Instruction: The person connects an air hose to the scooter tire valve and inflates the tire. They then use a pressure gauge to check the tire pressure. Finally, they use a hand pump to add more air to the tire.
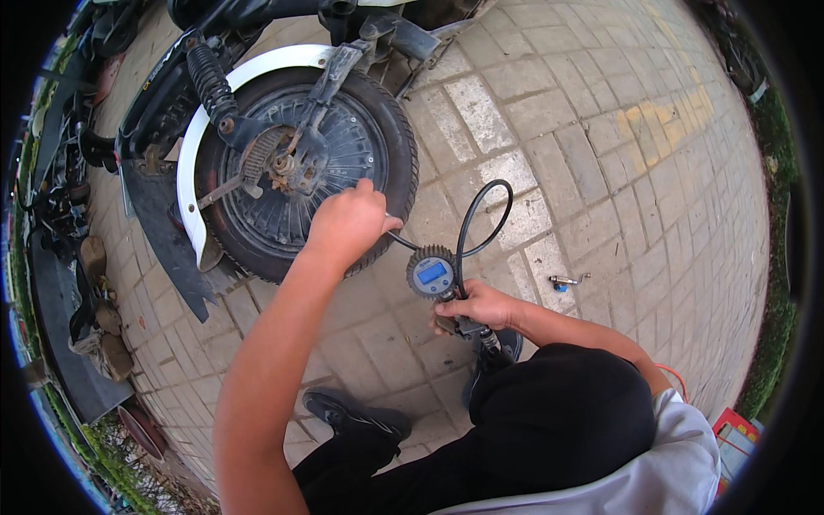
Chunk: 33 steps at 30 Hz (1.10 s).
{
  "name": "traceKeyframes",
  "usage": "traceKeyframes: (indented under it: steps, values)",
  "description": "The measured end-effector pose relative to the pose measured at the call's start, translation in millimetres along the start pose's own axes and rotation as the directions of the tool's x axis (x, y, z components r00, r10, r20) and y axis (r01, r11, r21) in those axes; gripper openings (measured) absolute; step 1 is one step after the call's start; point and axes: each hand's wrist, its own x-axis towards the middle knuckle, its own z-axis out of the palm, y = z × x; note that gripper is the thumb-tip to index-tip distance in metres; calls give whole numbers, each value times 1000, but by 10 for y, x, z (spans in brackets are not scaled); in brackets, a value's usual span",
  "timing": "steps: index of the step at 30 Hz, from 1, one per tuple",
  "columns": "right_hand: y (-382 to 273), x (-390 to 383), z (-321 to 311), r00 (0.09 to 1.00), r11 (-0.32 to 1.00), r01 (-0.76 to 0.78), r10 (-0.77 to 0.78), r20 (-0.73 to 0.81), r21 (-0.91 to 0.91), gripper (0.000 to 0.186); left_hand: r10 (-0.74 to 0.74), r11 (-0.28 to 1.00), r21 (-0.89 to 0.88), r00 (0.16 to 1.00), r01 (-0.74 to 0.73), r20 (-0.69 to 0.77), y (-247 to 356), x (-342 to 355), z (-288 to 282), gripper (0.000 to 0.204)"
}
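My left hand (pixel 348 225) is closed on the end of a black air hose (pixel 487 190), against the side of a scooter's wheel (pixel 378 129). Its fingertips and the hose's tip are hidden behind the hand. From there the hose loops up and back to a digital tyre inflator gauge (pixel 433 273) with a ribbed black rim and a lit blue screen. My right hand (pixel 479 309) grips the inflator's handle just below the dial, with the thumb on top. A metal coupling (pixel 489 340) sticks out below that hand.
A white mudguard (pixel 190 180) curves round the wheel, beside a shock absorber (pixel 211 79). A small metal fitting with a blue part (pixel 566 281) lies on the paving (pixel 601 249) to the right. My shoe (pixel 356 414) is below. An orange hose (pixel 675 378) shows behind my right arm.
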Motion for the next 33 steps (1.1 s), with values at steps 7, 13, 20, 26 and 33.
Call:
traceKeyframes:
  steps: [7, 13, 20, 26, 33]
  values:
    - [-11, -11, 17, 1000, 999, -14, 13, -27, -33, 23, 147, 989, 23, 950, -147, -275, -94, -37, 196, 41]
    - [-32, -44, 49, 1000, 997, -20, 18, -24, -77, 23, 181, 983, 37, 916, -180, -358, -176, 20, 266, 39]
    - [-27, -35, 63, 999, 994, -28, 23, -45, -105, 24, 174, 985, 74, 893, -158, -414, -157, 55, 293, 40]
    - [-12, -93, -40, 995, 989, -19, 4, -98, -148, 25, 15, 1000, 14, 958, -12, -285, -55, 99, 213, 34]
    - [74, -172, -224, 989, 982, -17, -11, -144, -188, 25, -181, 983, -58, 977, 176, -111, 54, 134, -101, 26]
